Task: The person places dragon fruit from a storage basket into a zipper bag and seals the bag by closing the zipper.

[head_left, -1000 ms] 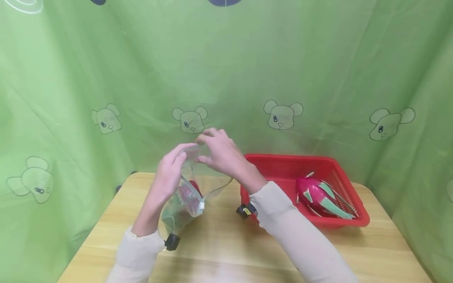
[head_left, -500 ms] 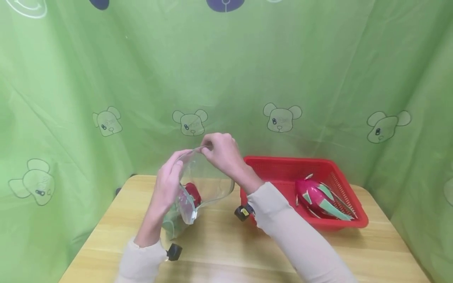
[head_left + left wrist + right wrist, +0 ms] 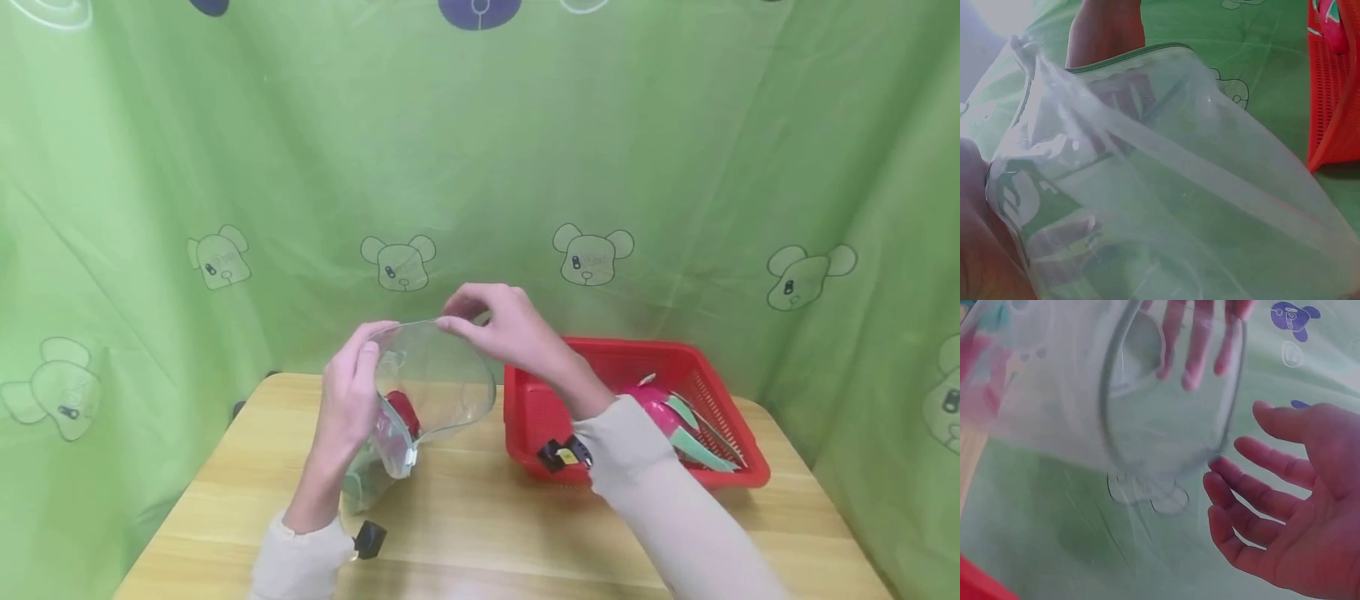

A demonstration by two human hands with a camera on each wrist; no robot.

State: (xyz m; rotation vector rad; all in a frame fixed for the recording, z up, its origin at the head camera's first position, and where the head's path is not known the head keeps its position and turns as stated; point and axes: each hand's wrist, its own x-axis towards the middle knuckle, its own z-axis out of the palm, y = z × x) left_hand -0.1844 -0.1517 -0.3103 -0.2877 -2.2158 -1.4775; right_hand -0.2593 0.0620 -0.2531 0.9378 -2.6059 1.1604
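Observation:
A clear zip bag point(image 3: 450, 379) stands with its mouth spread wide at the left middle of the table in the head view. My left hand point(image 3: 349, 396) grips its left rim, thumb on one side and fingers on the other. A white slider point(image 3: 410, 457) sits on the near edge of the mouth. Low in the bag shows something red point(image 3: 402, 412), its kind blurred by the plastic. My right hand point(image 3: 1310, 506), fingers loosely bent and spread, is right beside the rim point(image 3: 1107, 400) in the right wrist view and holds nothing.
A red plastic basket point(image 3: 525, 425) stands to the right on the wooden table point(image 3: 480, 533). In it lies a pink dragon fruit point(image 3: 660, 410) with green leaf tips, partly behind the right sleeve. A green curtain point(image 3: 480, 150) with bear prints hangs close behind the table.
The right hand pinched the rim half a second ago and drew the mouth wider; now it has let go and moved right. The left hand keeps its grip on the bag.

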